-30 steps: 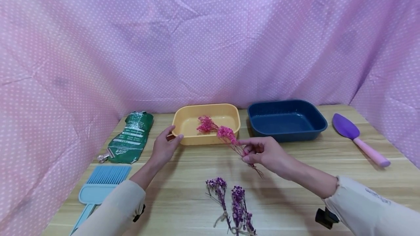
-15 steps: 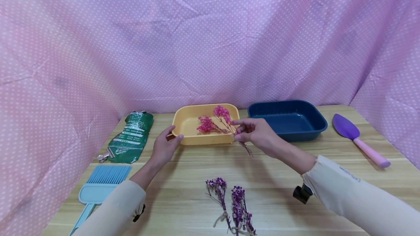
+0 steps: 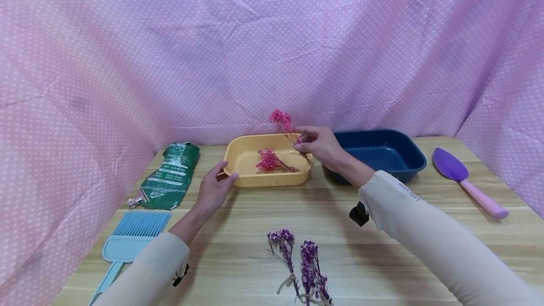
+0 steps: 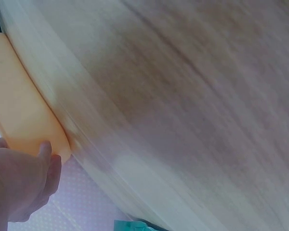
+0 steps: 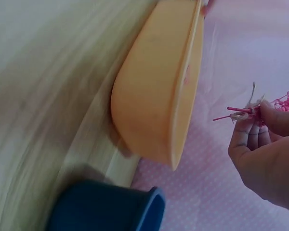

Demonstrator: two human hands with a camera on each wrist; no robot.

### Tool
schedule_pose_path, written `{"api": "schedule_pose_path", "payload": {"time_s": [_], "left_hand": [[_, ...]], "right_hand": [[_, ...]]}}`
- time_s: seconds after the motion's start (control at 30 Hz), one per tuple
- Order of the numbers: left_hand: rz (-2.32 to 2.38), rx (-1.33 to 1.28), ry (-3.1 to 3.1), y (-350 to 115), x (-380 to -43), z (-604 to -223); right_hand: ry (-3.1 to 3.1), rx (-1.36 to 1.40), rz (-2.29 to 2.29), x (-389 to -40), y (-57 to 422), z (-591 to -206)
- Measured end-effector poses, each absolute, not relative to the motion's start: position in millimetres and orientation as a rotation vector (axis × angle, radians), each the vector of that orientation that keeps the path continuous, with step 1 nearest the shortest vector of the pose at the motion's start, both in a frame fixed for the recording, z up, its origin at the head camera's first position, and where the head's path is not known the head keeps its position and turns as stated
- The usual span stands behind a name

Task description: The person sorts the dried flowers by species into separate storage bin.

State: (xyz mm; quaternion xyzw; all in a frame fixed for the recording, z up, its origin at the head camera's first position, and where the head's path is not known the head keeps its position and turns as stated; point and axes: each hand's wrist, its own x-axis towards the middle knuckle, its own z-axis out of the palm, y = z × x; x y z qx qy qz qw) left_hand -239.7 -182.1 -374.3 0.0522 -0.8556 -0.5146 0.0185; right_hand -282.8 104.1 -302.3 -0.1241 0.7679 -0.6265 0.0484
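Note:
With its thumb and fingers at the left corner, my left hand [image 3: 214, 186] holds the yellow rectangular basin [image 3: 272, 181]. My right hand [image 3: 320, 144] pinches the stems of a small bunch of pink dried flowers [image 3: 281, 121] above the basin's right end. In the right wrist view, the cut stem ends and a bit of twine [image 5: 238, 115] stick out past the fingertips. A second pink dried-flower bunch [image 3: 267, 160] lies inside the basin. Two purple dried-flower bunches [image 3: 309, 254], tied with twine, lie on the table nearer the front.
A dark blue basin [image 3: 382, 157] stands right of the yellow one, partly behind the right hand. Farther right lies a purple spatula [image 3: 450, 164] with a pink handle. On the left are a green clipped bag [image 3: 172, 174] and a light blue brush [image 3: 127, 247]. Pink dotted cloth [image 3: 272, 51] hangs behind.
My right hand has carried the pink dried flowers forward, up and slightly left, from in front of the yellow basin to above it. My left hand has stayed at the basin's corner.

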Motion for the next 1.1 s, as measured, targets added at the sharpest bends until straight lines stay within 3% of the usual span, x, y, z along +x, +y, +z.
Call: {"api": "schedule_pose_path", "payload": {"time_s": [0.43,1.1], "left_hand": [[-1.587,0.122,-2.645,-182.8,-240.6,-373.0],[-1.6,0.113,-2.64,-182.2,-241.3,-371.0]], "right_hand": [[2.283,-0.354,-1.971,-309.0,83.0,-318.3],[2.471,-0.219,-1.68,-314.1,71.4,-338.9]]}}
